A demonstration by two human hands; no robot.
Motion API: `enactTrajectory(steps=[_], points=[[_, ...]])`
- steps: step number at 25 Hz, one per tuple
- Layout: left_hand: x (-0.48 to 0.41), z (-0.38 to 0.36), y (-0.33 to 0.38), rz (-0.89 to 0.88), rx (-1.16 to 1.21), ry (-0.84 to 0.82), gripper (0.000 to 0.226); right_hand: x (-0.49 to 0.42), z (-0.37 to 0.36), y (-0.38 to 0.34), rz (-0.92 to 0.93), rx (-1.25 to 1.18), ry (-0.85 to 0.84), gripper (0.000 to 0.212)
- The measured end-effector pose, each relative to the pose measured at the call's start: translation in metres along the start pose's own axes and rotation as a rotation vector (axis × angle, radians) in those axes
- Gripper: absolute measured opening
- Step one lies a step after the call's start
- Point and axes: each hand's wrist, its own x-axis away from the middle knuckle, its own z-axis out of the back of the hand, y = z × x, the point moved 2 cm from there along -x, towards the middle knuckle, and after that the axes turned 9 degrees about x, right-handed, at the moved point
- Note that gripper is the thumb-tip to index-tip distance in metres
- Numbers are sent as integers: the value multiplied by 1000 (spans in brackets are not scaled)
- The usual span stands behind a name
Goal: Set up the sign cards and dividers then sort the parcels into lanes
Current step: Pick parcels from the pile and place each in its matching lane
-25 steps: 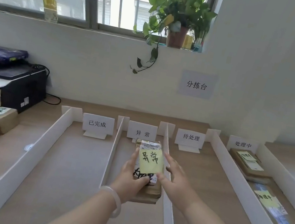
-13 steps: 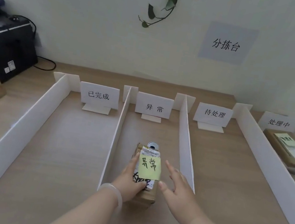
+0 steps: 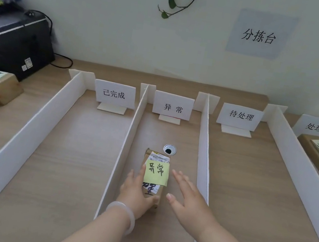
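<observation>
Dividers [image 3: 126,147] of smooth white board stand on edge along the pale wood-grain table [image 3: 61,167], marking out long lanes. Both bare forearms reach forward into the second lane from the left. The right hand [image 3: 189,203] is open wide and holds nothing. Its palm faces down and its fingers are spread and straight. It lies just right of the parcel [image 3: 151,187], with a sliver of table showing between them. The left hand [image 3: 134,193] holds that parcel, with its fingers laid along the left side and its thumb curled over the near end. The parcel is a narrow brown cardboard box lying lengthwise on the table, well short of the lane's white sign card [image 3: 173,106], which reads 异常. A yellow sticky note [image 3: 157,172] with the same handwritten characters covers its printed label. A pale, glossy bracelet [image 3: 125,215] rings the left wrist.
</observation>
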Motion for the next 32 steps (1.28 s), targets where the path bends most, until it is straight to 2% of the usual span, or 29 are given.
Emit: enactTrajectory(steps=[5,21,26,32], points=[[0,-15,-6,31,-16,49,107,-14,5,-6,25,82,-25,66],[-157,26,39,19,-26,130,106,-140,31,5,-47,408,34,86],[-173,27,43,-5,-41,137,106,-160,26,7,-73,451,54,92],[-152,38,52,-38,-139,139,105,-136,30,-1,-53,436,50,88]])
